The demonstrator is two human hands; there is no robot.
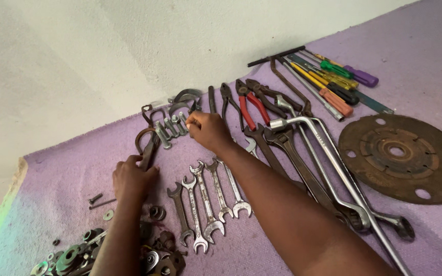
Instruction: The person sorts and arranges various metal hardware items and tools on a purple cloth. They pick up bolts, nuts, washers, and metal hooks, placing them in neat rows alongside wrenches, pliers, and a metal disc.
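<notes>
Right hand [206,130] pinched on bolts [172,127]; left hand [131,179] clamped on rusty pincers [147,145].

rusty round perforated metal disc [401,156] at 3 o'clock | coloured-handled screwdrivers [336,76] at 1 o'clock | red-handled pliers [249,105] at 12 | four silver open-end spanners [208,202] centre | purple cloth mat [431,61]

- No packages, labels, signs or screens are showing anywhere in this view
</notes>
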